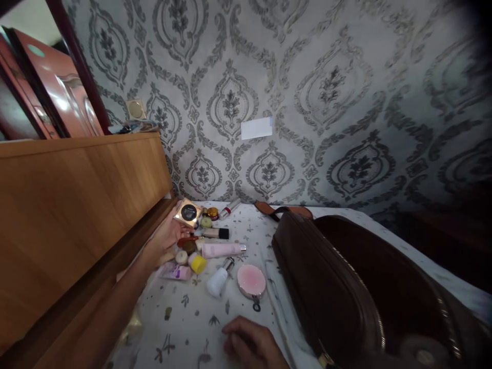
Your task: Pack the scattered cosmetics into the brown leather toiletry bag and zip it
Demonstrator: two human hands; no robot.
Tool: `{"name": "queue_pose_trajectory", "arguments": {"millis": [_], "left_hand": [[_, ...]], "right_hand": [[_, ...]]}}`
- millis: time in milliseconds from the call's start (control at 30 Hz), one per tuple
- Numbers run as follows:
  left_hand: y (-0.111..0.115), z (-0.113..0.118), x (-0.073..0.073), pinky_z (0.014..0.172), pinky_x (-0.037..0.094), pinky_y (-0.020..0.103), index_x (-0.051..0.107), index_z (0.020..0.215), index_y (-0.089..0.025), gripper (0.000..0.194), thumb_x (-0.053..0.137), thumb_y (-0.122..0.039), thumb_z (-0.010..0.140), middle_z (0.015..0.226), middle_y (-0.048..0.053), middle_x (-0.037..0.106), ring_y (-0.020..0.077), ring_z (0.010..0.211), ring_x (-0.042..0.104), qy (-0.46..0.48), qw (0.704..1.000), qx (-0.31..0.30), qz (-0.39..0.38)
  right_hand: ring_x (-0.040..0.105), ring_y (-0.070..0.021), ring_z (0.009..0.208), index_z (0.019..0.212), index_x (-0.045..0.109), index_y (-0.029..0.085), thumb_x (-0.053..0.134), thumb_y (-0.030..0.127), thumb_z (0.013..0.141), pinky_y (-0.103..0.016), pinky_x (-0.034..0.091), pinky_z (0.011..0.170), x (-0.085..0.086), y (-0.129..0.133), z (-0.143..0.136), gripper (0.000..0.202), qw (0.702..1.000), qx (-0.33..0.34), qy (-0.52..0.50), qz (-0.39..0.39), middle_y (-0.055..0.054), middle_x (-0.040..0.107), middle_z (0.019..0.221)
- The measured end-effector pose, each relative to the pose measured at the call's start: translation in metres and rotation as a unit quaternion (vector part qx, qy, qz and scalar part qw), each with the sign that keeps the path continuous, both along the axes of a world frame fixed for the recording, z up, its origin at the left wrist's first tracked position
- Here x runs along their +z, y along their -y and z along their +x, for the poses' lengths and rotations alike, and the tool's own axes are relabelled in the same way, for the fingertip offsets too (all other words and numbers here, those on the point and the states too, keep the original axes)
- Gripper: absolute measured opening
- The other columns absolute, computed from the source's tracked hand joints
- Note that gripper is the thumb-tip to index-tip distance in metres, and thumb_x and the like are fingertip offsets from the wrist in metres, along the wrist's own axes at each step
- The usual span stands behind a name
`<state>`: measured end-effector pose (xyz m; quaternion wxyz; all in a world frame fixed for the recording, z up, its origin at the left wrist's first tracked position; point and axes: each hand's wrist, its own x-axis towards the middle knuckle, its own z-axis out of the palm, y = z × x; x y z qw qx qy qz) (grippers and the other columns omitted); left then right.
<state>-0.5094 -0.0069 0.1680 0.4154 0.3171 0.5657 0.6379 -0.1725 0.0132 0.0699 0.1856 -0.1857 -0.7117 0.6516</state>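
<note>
My left hand [168,231] reaches in along the wooden panel and grips a square gold compact [188,212] with a round black centre. Below and right of it lie cosmetics: a dark-capped bottle [216,233], a pale pink tube [221,249], a purple-and-pink tube [175,271] and a small jar with a yellow lid [198,264]. My right hand [253,341] is low in the middle, its fingers loosely curled, with nothing visible in them. Beyond its fingers are a round pink compact [251,281] with a dark ring and a white bottle [218,281].
A large dark brown bag [319,277] lies unzipped on the right, its strap [284,210] toward the wall. Patterned white cloth [184,333] covers the surface. The wooden panel [88,189] borders the left side. Near the wall are an amber-lidded jar [212,213] and a clear tube [229,208].
</note>
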Motion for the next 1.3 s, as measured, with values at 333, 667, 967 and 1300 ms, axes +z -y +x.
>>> {"name": "queue_pose_trajectory", "arguments": {"millis": [333,667,967,1300], "left_hand": [[0.017,0.118,-0.032,0.068,0.051,0.03,0.069,0.097,-0.007,0.079,0.03,-0.075,0.088,0.09,0.019,0.073,0.0222,0.076,0.069,0.218,0.959,-0.182,0.023],[0.03,0.149,-0.037,0.07,0.052,0.033,0.068,0.103,-0.015,0.047,0.06,-0.058,0.084,0.094,0.011,0.074,0.0231,0.079,0.069,0.111,0.975,-0.171,0.089],[0.032,0.146,-0.042,0.07,0.054,0.033,0.067,0.105,-0.015,0.05,0.058,-0.06,0.085,0.096,0.012,0.074,0.0238,0.082,0.07,0.137,0.976,-0.136,0.102],[0.033,0.152,-0.042,0.075,0.053,0.038,0.064,0.108,-0.012,0.066,0.045,-0.07,0.086,0.095,0.016,0.074,0.0278,0.085,0.071,0.202,0.959,-0.179,0.083]], "right_hand": [[0.066,-0.0166,0.071,0.1,0.065,0.017,0.075,0.051,0.071,-0.026,0.044,0.065,0.033,-0.012,0.003,0.045,0.936,-0.019,-0.094,-0.338,-0.005,0.07,0.074],[0.063,-0.0191,0.079,0.104,0.064,0.019,0.07,0.048,0.074,-0.028,0.046,0.062,0.023,-0.023,0.008,0.042,0.957,-0.212,-0.126,-0.152,-0.006,0.069,0.09],[0.061,-0.0217,0.087,0.107,0.06,0.019,0.07,0.045,0.072,-0.033,0.052,0.072,0.019,-0.027,0.006,0.045,0.955,-0.28,-0.073,-0.068,-0.009,0.066,0.105],[0.062,-0.0199,0.08,0.101,0.064,0.019,0.069,0.044,0.075,-0.031,0.05,0.069,0.017,-0.028,0.008,0.037,0.966,-0.241,-0.08,-0.057,-0.005,0.067,0.09]]}}
